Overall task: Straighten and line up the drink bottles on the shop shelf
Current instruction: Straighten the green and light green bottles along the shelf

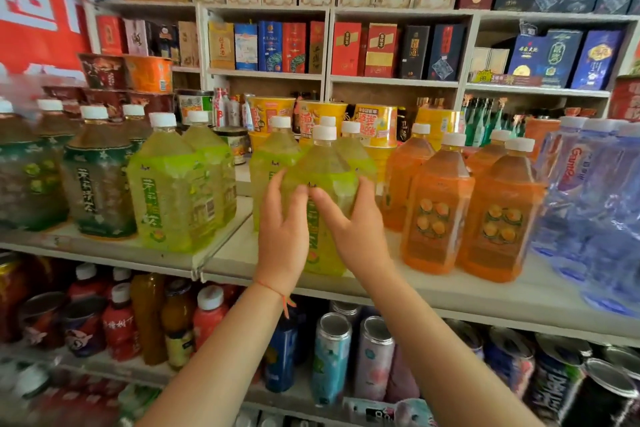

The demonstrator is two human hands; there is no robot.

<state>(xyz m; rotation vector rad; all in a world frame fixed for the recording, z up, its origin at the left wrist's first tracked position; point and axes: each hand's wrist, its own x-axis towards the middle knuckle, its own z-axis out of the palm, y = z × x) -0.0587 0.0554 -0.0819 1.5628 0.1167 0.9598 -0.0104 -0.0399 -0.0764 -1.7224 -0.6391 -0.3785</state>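
A large yellow-green tea bottle with a white cap stands upright near the front of the white shelf. My left hand presses its left side and my right hand wraps its right side, fingers meeting on the label. Two more green bottles stand close behind it. To the left stands another green bottle, and further left dark green tea bottles. On the right are orange drink bottles, the front two side by side.
Clear blue water bottles fill the shelf's right end. Instant noodle cups stand behind the drinks. The shelf below holds cans and small bottles. Boxed goods line the upper shelves.
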